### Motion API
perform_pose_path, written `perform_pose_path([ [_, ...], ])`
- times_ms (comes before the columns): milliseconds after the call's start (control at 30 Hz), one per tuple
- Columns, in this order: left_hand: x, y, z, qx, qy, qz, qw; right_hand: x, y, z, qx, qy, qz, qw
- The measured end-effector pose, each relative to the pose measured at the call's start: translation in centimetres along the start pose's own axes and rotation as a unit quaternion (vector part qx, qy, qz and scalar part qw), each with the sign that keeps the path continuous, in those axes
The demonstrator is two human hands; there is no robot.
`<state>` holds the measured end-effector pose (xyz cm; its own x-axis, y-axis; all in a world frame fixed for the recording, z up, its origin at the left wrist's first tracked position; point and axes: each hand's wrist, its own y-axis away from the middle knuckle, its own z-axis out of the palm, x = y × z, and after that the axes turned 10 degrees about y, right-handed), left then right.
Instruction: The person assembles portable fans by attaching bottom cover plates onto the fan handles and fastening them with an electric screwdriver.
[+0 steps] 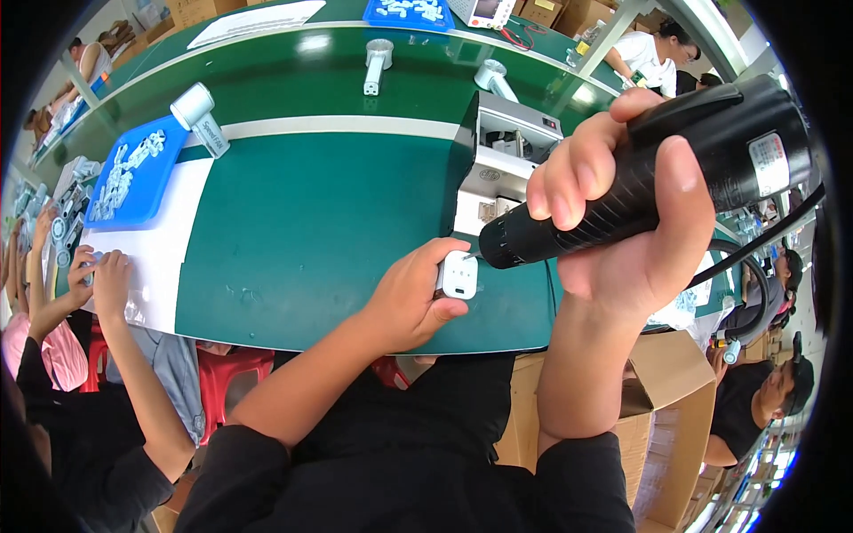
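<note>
My left hand (pixel 400 298) grips a small white part (pixel 458 277) near the front edge of the green table. The part's rounded-square end faces up and shows a dark port and small holes. Most of its body is hidden inside my fingers. My right hand (pixel 657 240) is wrapped around a black electric screwdriver (pixel 622 197), tilted so its nose points left and down. The thin bit reaches the far edge of the white part's end; whether it sits in a screw hole I cannot tell. A black cable (pixel 755 235) runs from near the screwdriver's back end.
A metal machine (pixel 493 169) stands behind the screwdriver. Grey-white handheld fans (pixel 200 120) stand to the left and on the back ledge. A blue tray (pixel 138 169) holds several pale parts. A co-worker's hands (pixel 102 275) work at the left. A cardboard box (pixel 671 426) stands at lower right.
</note>
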<state>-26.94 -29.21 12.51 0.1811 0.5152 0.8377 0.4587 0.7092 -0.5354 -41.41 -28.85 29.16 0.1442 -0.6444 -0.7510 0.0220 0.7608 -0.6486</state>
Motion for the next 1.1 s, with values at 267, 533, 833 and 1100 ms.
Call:
perform_pose_path([
  [267,-0.1,-0.1,0.0,-0.013,-0.003,0.000,1.000,0.4,0.4,-0.5,0.017,-0.042,0.021,0.999],
  [533,-0.3,0.2,0.1,-0.006,0.003,-0.020,1.000,0.3,0.4,-0.5,0.026,-0.026,0.024,0.999],
  [833,0.2,0.3,-0.1,-0.006,0.007,-0.048,0.999,0.3,0.6,-0.5,0.025,-0.053,0.019,0.998],
  [1100,3.9,-2.4,-8.9,-0.008,-0.195,-0.003,0.981,-0.6,1.6,-2.3,-0.030,-0.135,-0.012,0.990],
])
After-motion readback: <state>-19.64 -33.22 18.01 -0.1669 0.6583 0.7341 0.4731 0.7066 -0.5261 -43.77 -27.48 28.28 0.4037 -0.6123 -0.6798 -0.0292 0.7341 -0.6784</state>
